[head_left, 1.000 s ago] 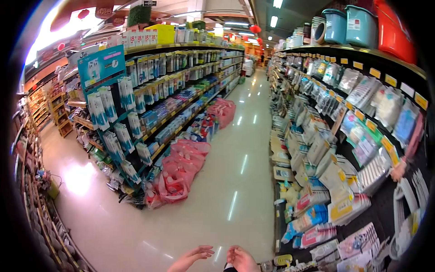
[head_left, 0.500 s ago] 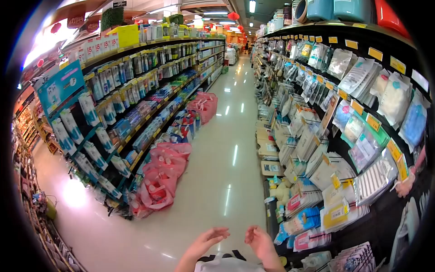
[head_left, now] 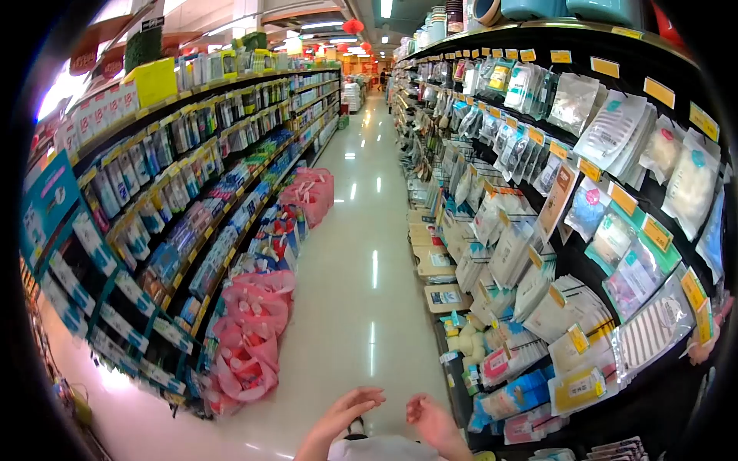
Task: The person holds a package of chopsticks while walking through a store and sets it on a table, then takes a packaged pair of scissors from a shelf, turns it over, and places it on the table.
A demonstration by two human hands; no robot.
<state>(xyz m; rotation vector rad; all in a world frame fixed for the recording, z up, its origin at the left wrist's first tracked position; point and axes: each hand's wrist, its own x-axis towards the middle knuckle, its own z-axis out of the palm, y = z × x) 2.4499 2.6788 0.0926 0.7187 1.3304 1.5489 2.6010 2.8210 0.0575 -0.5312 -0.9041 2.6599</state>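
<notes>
At the bottom centre, my left hand is held up over the floor, fingers spread a little and bent inward, with nothing in it. To its right my right hand is raised as well, its fingers curled loosely and apart, holding nothing. A gap separates the two hands, and neither touches any goods. Nearest to my right hand is the right-hand shelf with hanging packets, among them a blue packet. Pink bags lie on the floor ahead and left of my left hand.
A long shelf of boxed and hanging goods runs along the left. More pink bags lie farther up the aisle. Buckets stand on top of the right shelf. A distant person is at the aisle's far end.
The view has moved forward and turned right, so the aisle and pink bags now sit farther left. Both hands are raised higher in view than a second ago and farther apart.
</notes>
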